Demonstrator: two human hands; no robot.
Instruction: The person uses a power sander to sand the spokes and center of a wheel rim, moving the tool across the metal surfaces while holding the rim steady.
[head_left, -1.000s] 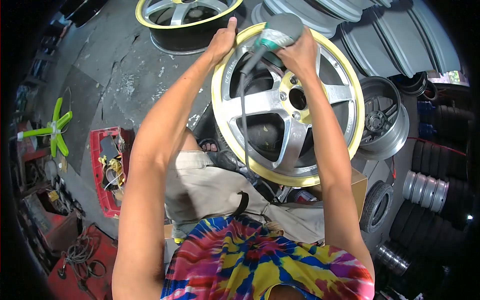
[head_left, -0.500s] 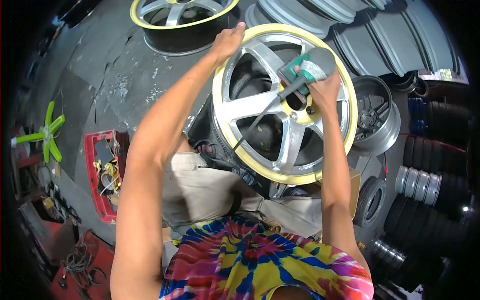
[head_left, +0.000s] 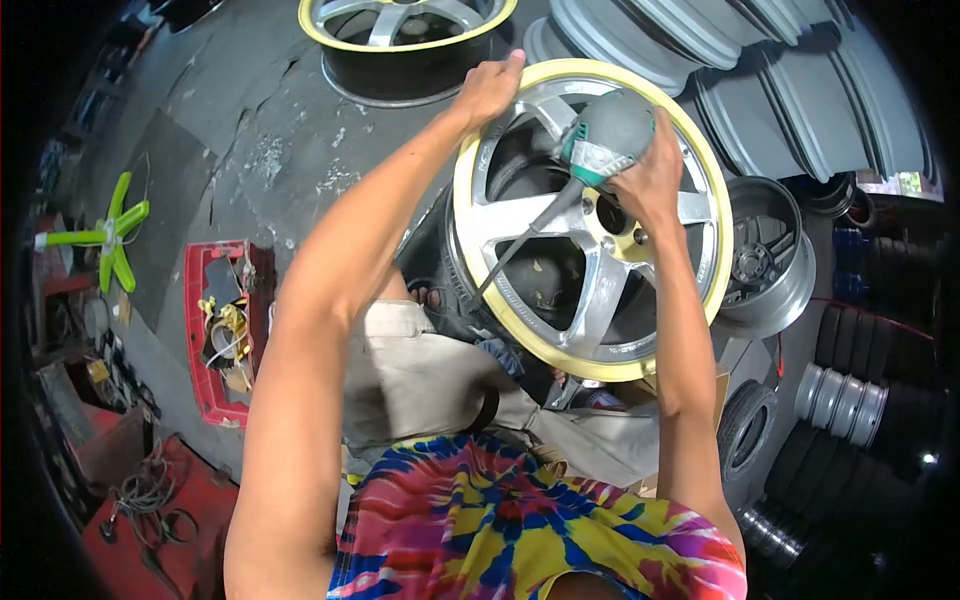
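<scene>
A silver five-spoke wheel with a yellow rim edge (head_left: 718,225) lies before me on top of a black tyre. My left hand (head_left: 490,90) grips the rim at its upper left, fingers wrapped over the edge. My right hand (head_left: 650,178) is closed round a green and grey power tool (head_left: 600,150), held over the upper spokes near the hub. The tool's dark cord (head_left: 530,228) runs down and left across the wheel. The tool's underside is hidden.
A second yellow-edged wheel (head_left: 400,45) lies at the top. Grey rims (head_left: 780,110) are stacked upper right, above a dark wheel (head_left: 755,262) and a small tyre (head_left: 748,430). A red crate (head_left: 200,350) and a green star-shaped stand (head_left: 110,233) are on the left.
The tool has shifted up and left relative to the wheel and tilted, hiding its underside. The whole view has slid, so surroundings appear further right. My left hand still holds the rim.
</scene>
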